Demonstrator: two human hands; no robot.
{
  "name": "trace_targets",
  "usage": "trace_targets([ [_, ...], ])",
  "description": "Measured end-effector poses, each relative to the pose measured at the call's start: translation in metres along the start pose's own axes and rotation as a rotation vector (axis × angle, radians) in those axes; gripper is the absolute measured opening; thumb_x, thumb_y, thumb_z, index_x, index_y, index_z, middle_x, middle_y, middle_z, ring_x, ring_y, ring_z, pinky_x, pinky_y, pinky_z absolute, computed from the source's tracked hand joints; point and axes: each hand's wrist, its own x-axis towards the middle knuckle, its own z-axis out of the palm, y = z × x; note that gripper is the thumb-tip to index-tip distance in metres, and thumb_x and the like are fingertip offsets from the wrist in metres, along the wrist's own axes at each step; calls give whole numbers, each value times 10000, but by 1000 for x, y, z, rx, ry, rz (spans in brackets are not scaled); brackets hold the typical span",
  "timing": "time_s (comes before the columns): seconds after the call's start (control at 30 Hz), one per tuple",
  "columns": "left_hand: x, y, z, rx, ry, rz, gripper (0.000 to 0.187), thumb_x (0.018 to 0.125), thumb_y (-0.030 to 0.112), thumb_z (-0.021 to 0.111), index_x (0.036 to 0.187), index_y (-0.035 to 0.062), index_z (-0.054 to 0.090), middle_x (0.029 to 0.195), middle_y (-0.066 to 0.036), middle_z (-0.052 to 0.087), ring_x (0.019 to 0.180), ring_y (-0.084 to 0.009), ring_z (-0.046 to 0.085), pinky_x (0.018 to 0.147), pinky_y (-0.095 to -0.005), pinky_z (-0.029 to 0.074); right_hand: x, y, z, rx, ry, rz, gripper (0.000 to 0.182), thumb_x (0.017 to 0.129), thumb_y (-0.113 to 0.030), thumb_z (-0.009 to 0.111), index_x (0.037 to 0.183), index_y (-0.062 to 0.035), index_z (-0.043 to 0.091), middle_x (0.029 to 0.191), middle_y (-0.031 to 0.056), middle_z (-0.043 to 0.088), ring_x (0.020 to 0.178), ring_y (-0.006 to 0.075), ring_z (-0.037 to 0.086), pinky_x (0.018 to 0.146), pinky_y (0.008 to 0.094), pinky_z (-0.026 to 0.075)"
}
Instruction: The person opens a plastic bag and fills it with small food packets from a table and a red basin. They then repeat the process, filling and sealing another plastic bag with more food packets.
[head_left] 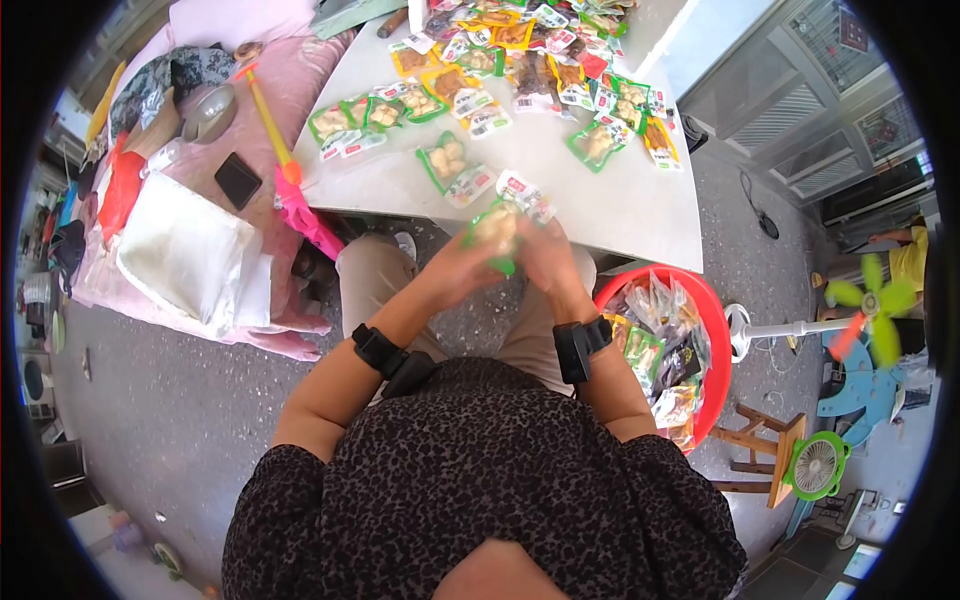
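Between my two hands, at the table's front edge, is a green-edged clear packet (495,228) with pale pieces inside. My left hand (455,268) grips its left side and my right hand (548,256) grips its right side. A white-and-red label part (524,194) sticks out above my right fingers. Just beyond lies another green packet (446,162) on the white table (390,190). More green packets (345,122) lie at the left, and a heap of mixed packets (535,62) covers the back. Both wrists wear black bands.
A red tub (716,345) full of packets stands on the floor by my right side. At the left is a pink-covered bed (100,278) with a phone (238,181) and white sheet (190,250). Fans, a wooden stool (786,450) and a person in yellow (908,262) are at the right.
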Motion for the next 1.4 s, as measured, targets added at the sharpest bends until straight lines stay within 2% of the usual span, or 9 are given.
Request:
trace_targets([
  [0.27, -4, -7, -17, 67, 6, -51, 350, 817, 161, 481, 1124, 42, 362, 1040, -87, 498, 909, -198, 534, 802, -353, 444, 0, 19, -16, -70, -76, 69, 280, 795, -64, 479, 1057, 25, 434, 961, 103, 533, 830, 180, 543, 710, 287, 459],
  [0.6, -1, -25, -12, 7, 122, 220, 258, 798, 108, 490, 1030, 9, 435, 960, -85, 526, 822, -166, 538, 700, -295, 452, -13, 31, -9, -90, -227, 47, 394, 769, -62, 502, 1122, 51, 366, 994, 96, 510, 893, 172, 509, 747, 281, 415],
  [0.7, -10, -23, -5, -85, 170, 244, 266, 772, 79, 523, 1014, -11, 461, 946, -82, 540, 841, -149, 536, 723, -263, 444, -21, 38, -1, -389, 301, -127, 417, 767, -75, 502, 1132, 54, 348, 941, 93, 530, 834, 157, 518, 699, 284, 425],
  [0.8, -13, -14, -3, -76, 199, 268, 250, 794, 84, 489, 1025, -3, 449, 957, -81, 534, 840, -157, 536, 716, -279, 448, -27, 40, -15, -804, 242, -550, 429, 753, -67, 494, 1131, 63, 337, 787, 109, 564, 688, 189, 555, 606, 311, 441],
  [0.9, -13, -11, -8, -40, 197, 260, 229, 829, 95, 433, 1044, 18, 421, 970, -78, 520, 837, -167, 532, 701, -306, 455, -46, 23, 8, -1097, -2, -704, 441, 741, -79, 479, 1136, 50, 332, 647, 149, 547, 575, 277, 555, 526, 361, 438],
  [1.0, -10, -15, -10, -42, 200, 249, 222, 833, 95, 430, 1041, 20, 425, 950, -69, 524, 827, -162, 534, 698, -301, 458, -39, 26, 12, -1467, -263, -466, 447, 727, -87, 460, 1141, 30, 337, 620, 176, 530, 569, 347, 531, 512, 408, 425],
  [1.1, -3, -17, -16, -49, 190, 283, 212, 835, 95, 429, 1035, 24, 433, 931, -62, 527, 815, -159, 536, 692, -299, 463, -43, 21, 21, -1128, -74, -433, 445, 726, -110, 450, 1144, -1, 343, 643, 188, 541, 590, 360, 533, 532, 427, 419],
  [1.2, -6, -18, -14, -46, 172, 280, 212, 835, 96, 431, 1035, 25, 438, 939, -64, 528, 819, -162, 538, 690, -300, 464, -42, 16, 22, -1333, -65, -385, 413, 725, -115, 455, 1114, 2, 378, 673, 194, 549, 616, 363, 533, 545, 423, 419],
  [1.4, -5, -11, -10, -66, 151, 290, 246, 830, 93, 435, 1063, 14, 425, 994, -88, 523, 857, -176, 537, 711, -288, 449, -35, 24, 3, -1045, 68, -693, 295, 743, -81, 504, 1012, 27, 450, 698, 148, 556, 594, 211, 552, 537, 299, 433],
])
